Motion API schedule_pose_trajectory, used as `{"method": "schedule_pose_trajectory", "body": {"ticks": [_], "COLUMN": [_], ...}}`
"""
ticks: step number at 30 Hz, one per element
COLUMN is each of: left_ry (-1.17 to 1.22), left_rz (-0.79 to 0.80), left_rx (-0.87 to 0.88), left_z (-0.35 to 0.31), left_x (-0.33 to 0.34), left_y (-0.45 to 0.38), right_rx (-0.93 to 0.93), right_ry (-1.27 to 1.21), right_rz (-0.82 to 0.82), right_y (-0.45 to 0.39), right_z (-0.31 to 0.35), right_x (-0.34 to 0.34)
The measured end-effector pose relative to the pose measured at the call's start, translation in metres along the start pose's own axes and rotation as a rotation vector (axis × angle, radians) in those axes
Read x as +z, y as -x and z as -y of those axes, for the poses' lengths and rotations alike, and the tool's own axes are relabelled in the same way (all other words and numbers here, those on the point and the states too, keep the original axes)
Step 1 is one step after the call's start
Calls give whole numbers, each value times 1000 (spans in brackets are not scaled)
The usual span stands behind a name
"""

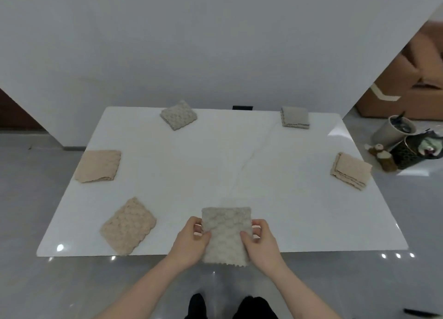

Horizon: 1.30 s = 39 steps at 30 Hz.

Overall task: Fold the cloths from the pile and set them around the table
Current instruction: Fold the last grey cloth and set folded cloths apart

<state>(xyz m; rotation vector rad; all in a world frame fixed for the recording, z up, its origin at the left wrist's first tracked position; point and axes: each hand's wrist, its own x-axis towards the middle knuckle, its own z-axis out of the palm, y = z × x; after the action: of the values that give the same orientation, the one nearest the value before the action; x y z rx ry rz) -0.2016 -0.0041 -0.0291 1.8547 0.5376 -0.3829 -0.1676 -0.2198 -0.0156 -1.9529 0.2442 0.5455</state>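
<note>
A folded grey textured cloth point(226, 232) sits at the near edge of the white table point(215, 165), its near end overhanging the edge. My left hand point(191, 242) grips its left side and my right hand point(260, 242) grips its right side, thumbs on top. Several other folded cloths lie around the table: a beige one near left point(128, 226), a beige one at the left edge point(98, 166), a grey one far left point(178, 114), a grey one far right point(295, 117), and a beige one at the right edge point(350, 171).
A grey wall stands behind the table. On the floor to the right are a metal bin point(393, 130), a dark basket point(412, 154) and small stuffed toys point(381, 156), with cardboard boxes point(407, 86) behind. My feet show below the table edge.
</note>
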Motion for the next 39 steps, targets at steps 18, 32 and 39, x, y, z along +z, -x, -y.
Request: {"method": "schedule_pose_trajectory", "body": {"ticks": [18,32,39], "left_ry": [44,-45,-13], "left_rz": [-100,-143,-126], "left_rx": [87,45,-6], "left_z": [-113,-129,-120], "left_x": [170,210,231], "left_y": [-1,-22,-40], "right_rx": [-216,-233,-194], "right_ry": [253,342,402], "right_rz": [240,288,277], "right_y": [-91,-122,-130], "right_z": [-5,-22,-41], "right_x": [-186,-235,-245]}}
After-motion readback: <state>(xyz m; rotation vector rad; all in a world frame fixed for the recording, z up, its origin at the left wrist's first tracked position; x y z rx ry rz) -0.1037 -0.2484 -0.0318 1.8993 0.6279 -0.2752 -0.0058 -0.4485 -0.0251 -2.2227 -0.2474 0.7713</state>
